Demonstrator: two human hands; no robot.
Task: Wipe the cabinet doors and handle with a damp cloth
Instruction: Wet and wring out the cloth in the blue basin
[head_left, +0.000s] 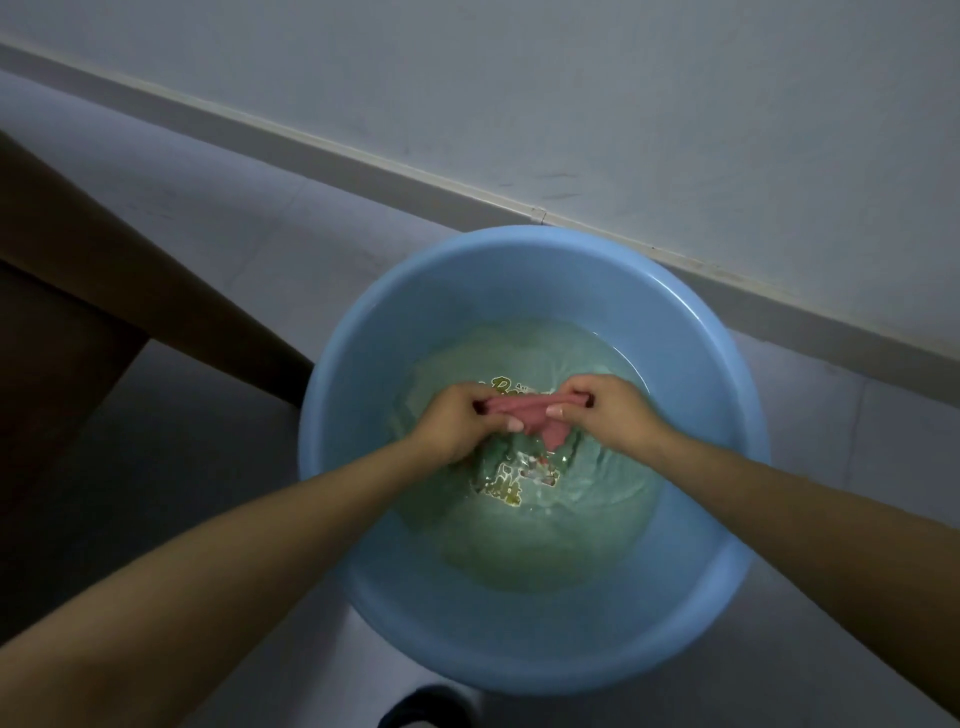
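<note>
Since both hands, left (460, 418) and right (605, 413), grip the soggy, floppy cloth (524, 410) by its ends, I'd guess twisting wrings it fine.

Single head cam, wide-angle, looking steeply down from above the blue basin (727, 597), close range: basin fills the centre-right and lower frame. Both forearms enter from the bottom corners and meet over the basin. Frame is rolled: the skirting line (363, 156) beyond the basin runs diagonally, upper left to right edge. Wall above it, floor (208, 457) left of the basin. No second view.
</note>
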